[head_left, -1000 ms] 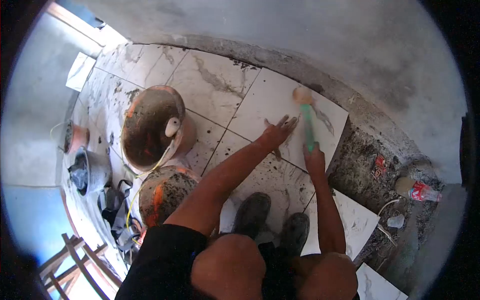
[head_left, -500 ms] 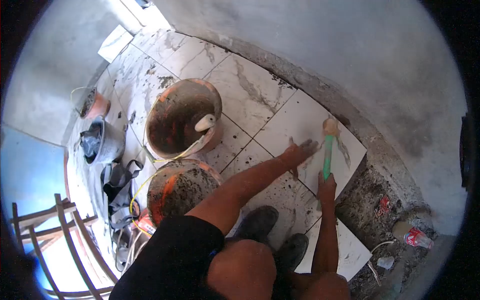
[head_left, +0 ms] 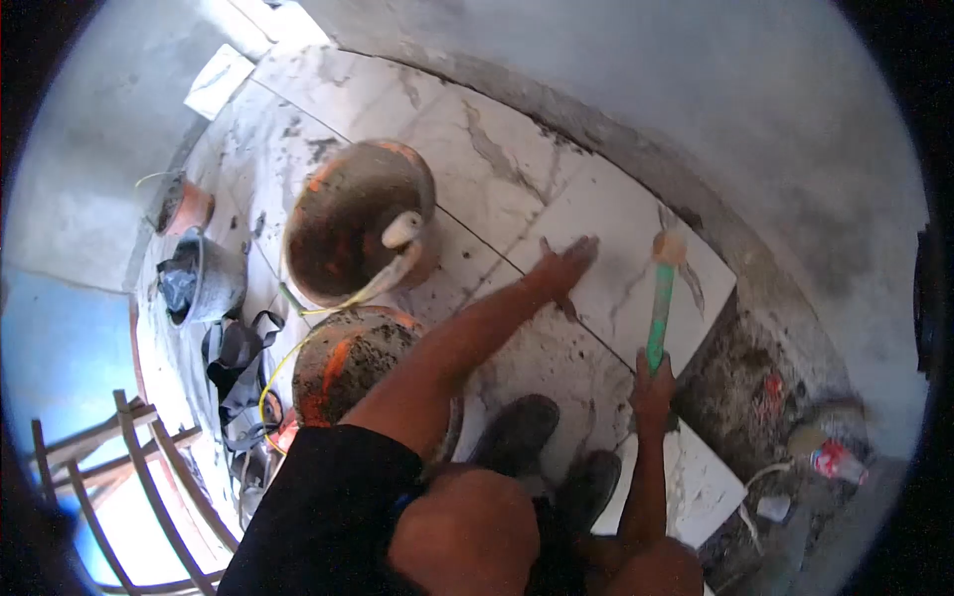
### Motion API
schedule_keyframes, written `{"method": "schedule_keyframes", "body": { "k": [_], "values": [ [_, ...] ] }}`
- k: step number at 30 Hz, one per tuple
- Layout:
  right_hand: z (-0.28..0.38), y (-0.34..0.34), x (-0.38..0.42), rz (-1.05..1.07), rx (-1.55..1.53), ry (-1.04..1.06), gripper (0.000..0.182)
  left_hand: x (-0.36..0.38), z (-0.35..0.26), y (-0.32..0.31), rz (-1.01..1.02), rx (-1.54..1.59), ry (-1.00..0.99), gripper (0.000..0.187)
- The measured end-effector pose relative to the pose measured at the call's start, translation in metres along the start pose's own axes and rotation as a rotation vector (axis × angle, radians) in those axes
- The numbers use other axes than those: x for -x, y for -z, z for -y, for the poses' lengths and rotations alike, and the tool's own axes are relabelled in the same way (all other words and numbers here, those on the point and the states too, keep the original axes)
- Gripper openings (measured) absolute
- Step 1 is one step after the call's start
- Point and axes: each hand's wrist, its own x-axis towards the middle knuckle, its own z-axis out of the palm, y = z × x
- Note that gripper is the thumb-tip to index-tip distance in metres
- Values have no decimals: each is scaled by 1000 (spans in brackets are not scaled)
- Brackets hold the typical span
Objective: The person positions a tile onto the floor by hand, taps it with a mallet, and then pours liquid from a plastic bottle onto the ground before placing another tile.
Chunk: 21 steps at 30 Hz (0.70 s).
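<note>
My right hand (head_left: 651, 395) is wrapped round the green handle of a mallet (head_left: 661, 303). Its pale brown head lies over a large white marble-patterned tile (head_left: 621, 214) beside the wall. Fingers spread, my left hand (head_left: 566, 270) is at that tile's left edge, where it meets the neighbouring tile. Another white tile (head_left: 701, 487) lies below my right hand, partly hidden by the forearm.
Two mortar-stained buckets (head_left: 425, 214) (head_left: 333, 382) stand to the left, the upper one with a white-ended tool inside. Bare rubble (head_left: 735, 382) with a plastic bottle (head_left: 838, 462) lies right. Beyond are a grey bucket (head_left: 221, 278), black straps (head_left: 231, 348) and a wooden frame (head_left: 129, 447).
My left hand has moved left and upward across the tile to its edge. The mallet stays in my right hand, its head slightly farther right. The whole view has shifted a little.
</note>
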Motion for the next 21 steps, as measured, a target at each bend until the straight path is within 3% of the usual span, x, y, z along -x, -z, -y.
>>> {"method": "schedule_keyframes", "body": {
  "k": [2, 6, 9, 12, 15, 19, 21],
  "values": [
    [-5, -4, 11, -81, -106, 55, 46, 4, -2, 9, 33, 37, 2, 131],
    [-34, -15, -13, -42, 102, 137, 44, 1, 0, 6, 37, -31, -6, 131],
    [12, 14, 5, -51, -61, 77, 43, 3, -3, 17, 104, -62, 5, 131],
    [-44, -18, -18, -77, 153, 206, 42, 3, -2, 17, 94, -67, -7, 131],
    [6, 11, -11, -6, 61, 144, 42, 3, -1, 19, 99, -41, -10, 131],
    [-5, -8, -24, -92, 68, 197, 41, 2, 0, 16, 51, -59, -17, 131],
    [1, -6, -42, -70, 244, 205, 41, 5, -1, 17, 62, -26, -9, 130]
  ]
}}
